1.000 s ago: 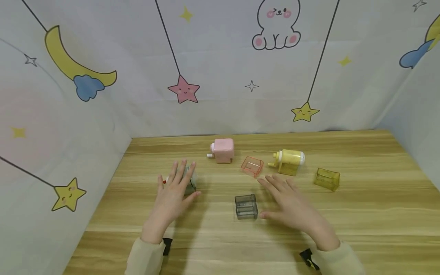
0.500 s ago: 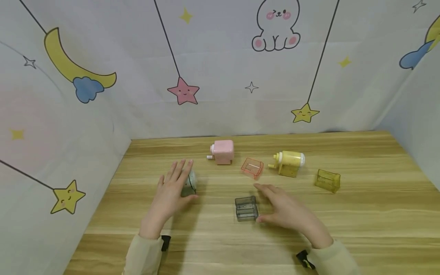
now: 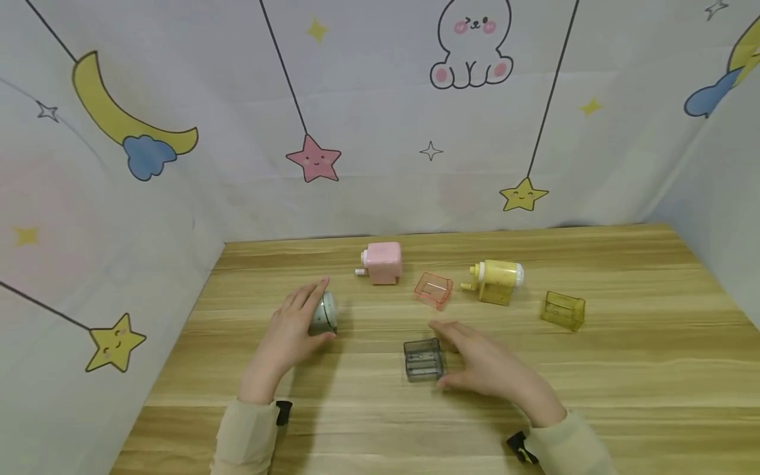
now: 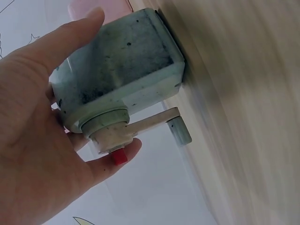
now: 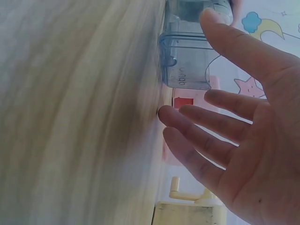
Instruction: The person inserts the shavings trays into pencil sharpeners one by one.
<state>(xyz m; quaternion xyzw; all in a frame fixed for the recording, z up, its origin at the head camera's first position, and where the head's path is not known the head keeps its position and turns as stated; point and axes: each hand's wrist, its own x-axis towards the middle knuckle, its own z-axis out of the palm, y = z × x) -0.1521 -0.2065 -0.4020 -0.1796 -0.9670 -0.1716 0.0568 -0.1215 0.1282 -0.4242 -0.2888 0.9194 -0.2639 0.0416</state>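
Green sharpener (image 4: 124, 58) within the cupped left hand (image 3: 287, 331), grip unclear, grey case (image 3: 423, 361) beside the spread right hand (image 3: 488, 361).

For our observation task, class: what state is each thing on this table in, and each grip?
Green sharpener: enclosed by left grip
Left grip: thumb and fingers around green sharpener
Clear grey tray: lying loose
Right grip: open, beside clear grey tray; contact unclear
Pink sharpener: standing, untouched
Clear red tray: loose, untouched
Yellow sharpener: standing, untouched
Clear yellow tray: loose, untouched
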